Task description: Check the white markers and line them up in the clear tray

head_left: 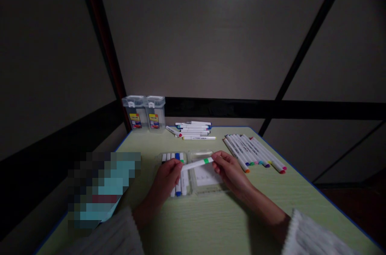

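A white marker with a green band [196,164] is held level between my two hands, above an opened clear plastic case. My left hand [169,175] pinches its left end, and my right hand [228,169] pinches the end near the green band. Below my left hand, the left half of the case [188,186] holds several white markers [183,184] and a blue-ended one [177,186]. The right half, the case lid [208,189], lies flat under my right hand with a white printed sheet [205,174] in it. My left hand hides part of the row.
Two clear lidded boxes [135,110] stand at the back left of the table [193,223]. A loose pile of markers [194,130] lies at the back middle. Several markers with coloured ends [247,148] lie side by side on the right. A blurred-out bluish object [111,186] is at the left.
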`<action>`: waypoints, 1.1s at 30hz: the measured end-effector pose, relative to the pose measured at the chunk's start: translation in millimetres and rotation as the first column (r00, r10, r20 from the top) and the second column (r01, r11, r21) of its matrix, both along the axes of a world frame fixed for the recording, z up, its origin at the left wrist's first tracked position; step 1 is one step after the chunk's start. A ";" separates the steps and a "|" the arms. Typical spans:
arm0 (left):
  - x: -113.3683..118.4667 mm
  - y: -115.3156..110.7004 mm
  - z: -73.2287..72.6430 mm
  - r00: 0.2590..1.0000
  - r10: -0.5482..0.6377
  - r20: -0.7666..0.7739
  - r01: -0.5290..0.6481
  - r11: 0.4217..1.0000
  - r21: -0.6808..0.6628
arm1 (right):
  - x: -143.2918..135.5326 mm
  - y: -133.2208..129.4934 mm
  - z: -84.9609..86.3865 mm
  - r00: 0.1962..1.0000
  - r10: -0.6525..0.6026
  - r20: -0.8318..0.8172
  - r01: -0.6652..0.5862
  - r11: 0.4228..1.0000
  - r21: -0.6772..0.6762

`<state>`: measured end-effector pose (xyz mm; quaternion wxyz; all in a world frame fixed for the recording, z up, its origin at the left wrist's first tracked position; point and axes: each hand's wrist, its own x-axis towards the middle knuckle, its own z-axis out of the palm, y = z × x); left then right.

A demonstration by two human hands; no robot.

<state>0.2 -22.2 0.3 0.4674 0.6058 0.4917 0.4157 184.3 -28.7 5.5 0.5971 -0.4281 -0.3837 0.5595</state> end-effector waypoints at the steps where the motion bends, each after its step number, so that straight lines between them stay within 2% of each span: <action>1: -0.1 -0.8 0.8 1.000 -0.018 -0.020 0.018 1.000 0.021 | 0.4 0.4 -0.6 1.000 -0.011 -0.010 0.011 1.000 -0.006; 5: -0.7 -3.8 2.9 0.996 -0.056 -0.070 0.061 0.995 0.073 | 2.4 2.1 -4.5 0.999 -0.042 -0.015 0.043 0.999 0.014; 12: 2.7 -8.3 1.4 0.998 -0.036 -0.057 0.040 0.995 0.089 | 1.3 12.6 -11.0 0.990 -0.097 0.103 0.082 0.987 0.140; 15: 4.9 -10.6 0.9 0.999 -0.005 -0.054 0.011 0.994 0.107 | -7.3 24.2 -7.8 0.988 -0.106 0.109 0.088 0.984 0.156; 18: 4.9 -11.4 0.0 0.995 0.068 -0.076 -0.053 0.982 0.180 | -21.0 37.9 0.1 0.993 -0.088 0.083 0.071 0.980 0.187; 22: 3.4 -13.0 -0.8 0.986 0.127 -0.106 -0.097 0.964 0.246 | -37.7 51.4 6.7 0.997 -0.052 0.055 0.045 0.990 0.132; 28: 5.0 -18.2 0.5 0.973 0.085 -0.215 -0.034 0.973 0.228 | -44.5 58.2 -7.2 0.999 0.038 -0.011 -0.038 0.998 0.056; 33: 1.8 -18.5 1.5 0.901 0.060 -0.430 0.070 0.958 0.279 | -45.0 60.3 -17.5 0.999 0.039 0.033 -0.042 0.996 0.084</action>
